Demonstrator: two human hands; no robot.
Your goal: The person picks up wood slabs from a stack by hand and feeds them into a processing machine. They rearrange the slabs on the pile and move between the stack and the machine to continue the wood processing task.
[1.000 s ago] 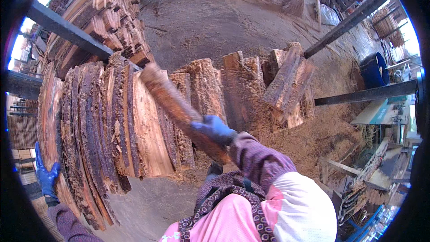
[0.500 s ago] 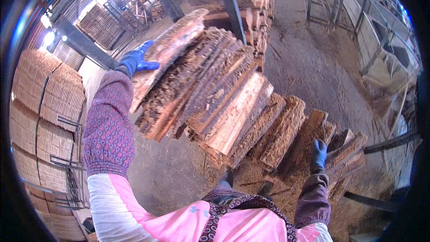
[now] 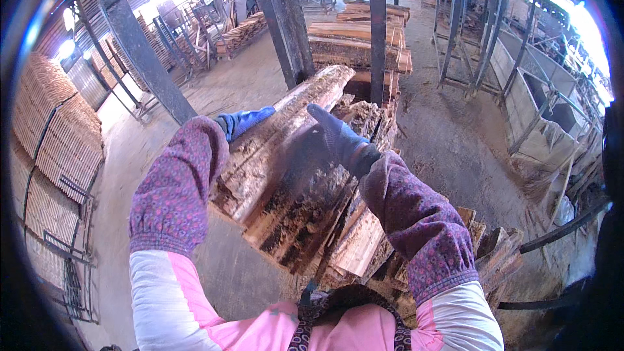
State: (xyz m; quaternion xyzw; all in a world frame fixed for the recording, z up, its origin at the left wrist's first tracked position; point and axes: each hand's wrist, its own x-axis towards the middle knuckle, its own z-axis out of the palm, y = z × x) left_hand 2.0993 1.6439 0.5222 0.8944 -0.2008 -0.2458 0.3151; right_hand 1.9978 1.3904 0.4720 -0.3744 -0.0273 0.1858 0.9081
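Observation:
A long rough-barked wood slab [image 3: 286, 135] lies along the left side of a heap of slabs. My left hand [image 3: 244, 122], in a blue glove, rests on its outer edge with the fingers stretched out flat; the thumb is hidden. My right hand [image 3: 339, 138], also gloved in blue, reaches over the heap with straight fingers, its fingertips at the slab's inner edge. The right hand is slightly blurred. Below both hands lie several stacked bark-edged slabs [image 3: 305, 211], with a paler sawn slab [image 3: 359, 239] nearer my body.
More slabs [image 3: 500, 257] lean at the right, by dark metal bars [image 3: 565, 224]. A dark post [image 3: 292, 23] rises beyond the heap, before another timber stack [image 3: 357, 39]. Tall strapped bundles of thin boards [image 3: 58, 136] stand at the left. A pale bin [image 3: 539, 101] stands far right.
My right hand has left the slabs at the right and come over to the left slab. My left hand stays on that slab, its fingers less spread. The view has tilted up.

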